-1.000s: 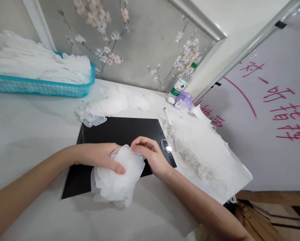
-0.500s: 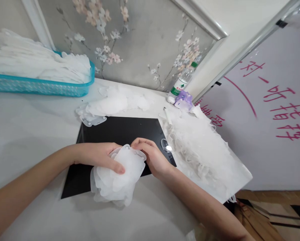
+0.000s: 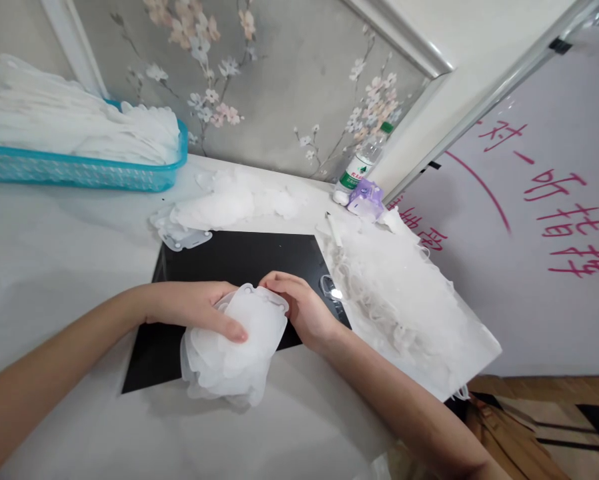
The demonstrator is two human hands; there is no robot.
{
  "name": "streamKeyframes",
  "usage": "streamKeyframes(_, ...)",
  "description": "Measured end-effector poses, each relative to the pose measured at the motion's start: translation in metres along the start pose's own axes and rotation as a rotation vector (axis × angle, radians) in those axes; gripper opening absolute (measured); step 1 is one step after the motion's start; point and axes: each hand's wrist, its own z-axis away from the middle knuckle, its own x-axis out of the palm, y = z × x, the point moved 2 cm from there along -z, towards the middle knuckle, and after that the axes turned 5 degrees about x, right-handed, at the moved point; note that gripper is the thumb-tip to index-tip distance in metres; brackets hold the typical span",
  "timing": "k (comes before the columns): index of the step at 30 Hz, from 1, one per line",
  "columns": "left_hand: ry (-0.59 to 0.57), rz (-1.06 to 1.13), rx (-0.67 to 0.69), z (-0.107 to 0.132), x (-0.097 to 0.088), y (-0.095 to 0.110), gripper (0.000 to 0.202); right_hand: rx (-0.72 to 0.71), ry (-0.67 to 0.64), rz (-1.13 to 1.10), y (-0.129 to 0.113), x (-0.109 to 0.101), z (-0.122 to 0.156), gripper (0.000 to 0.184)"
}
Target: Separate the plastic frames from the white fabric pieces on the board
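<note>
My left hand point(image 3: 204, 308) grips a thick, fanned stack of translucent white plastic sheets point(image 3: 234, 360), its thumb pressed on top. These thin pieces have rounded corners and small holes near one edge. At the far right edge of the stack, my right hand point(image 3: 302, 307) has its fingers curled round the top sheet's corner; the fingertips are partly hidden behind it. Under both hands lies a black flat board point(image 3: 249, 257) on the white table. Beyond the board, more of the same sheets point(image 3: 219, 207) lie in a loose row.
A turquoise basket point(image 3: 129, 175) heaped with white sheets stands at the back left. To the right sits a large pile of white sheets and thin strips point(image 3: 404, 287). A water bottle point(image 3: 362, 167) and a purple packet point(image 3: 367, 199) are at the back, near a whiteboard point(image 3: 539, 200).
Both hands stay nearly in place on the stack. The top sheet's far edge has shifted very slightly; the whole view has moved a little.
</note>
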Motion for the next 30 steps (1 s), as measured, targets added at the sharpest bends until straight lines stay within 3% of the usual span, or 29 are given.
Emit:
streamKeyframes(4,0.040,0.008,-0.024,0.003,0.000,0.002,0.035,0.001,0.014,0.000,0.000,0.000,0.000,0.014)
streamKeyframes(9,0.252,-0.008,-0.044,0.010,-0.001,0.004,0.048,0.000,0.018,0.019,0.000,0.000,0.001,0.012)
streamKeyframes(11,0.218,-0.004,-0.032,0.010,0.000,0.003,0.044,-0.003,0.018,0.012,0.000,0.001,0.002,0.013)
streamKeyframes(14,0.057,0.004,0.027,0.004,0.001,0.000,0.034,-0.012,0.022,-0.004,0.002,0.002,0.000,0.017)
streamKeyframes(17,-0.050,-0.017,0.094,-0.001,-0.002,-0.004,0.036,-0.043,0.043,-0.048,0.006,0.000,-0.003,0.022)
streamKeyframes(19,-0.066,-0.035,0.111,0.003,-0.007,-0.005,0.041,-0.054,0.065,-0.113,0.007,-0.003,-0.006,0.023)
streamKeyframes(21,0.014,-0.063,0.091,0.014,-0.017,-0.004,0.046,-0.035,0.084,-0.185,0.009,-0.005,-0.009,0.022)
streamKeyframes(23,0.247,-0.082,0.079,0.030,-0.031,0.001,0.048,-0.004,0.094,-0.251,0.009,-0.007,-0.011,0.020)
streamKeyframes(25,0.693,-0.051,0.182,0.051,-0.052,0.011,0.049,0.015,0.087,-0.308,0.009,-0.006,-0.011,0.018)
streamKeyframes(28,1.396,0.007,0.472,0.086,-0.089,0.030,0.047,0.026,0.074,-0.336,0.010,-0.005,-0.010,0.019)
streamKeyframes(30,1.672,-0.003,0.575,0.107,-0.116,0.046,0.045,0.022,0.068,-0.319,0.011,-0.004,-0.009,0.021)
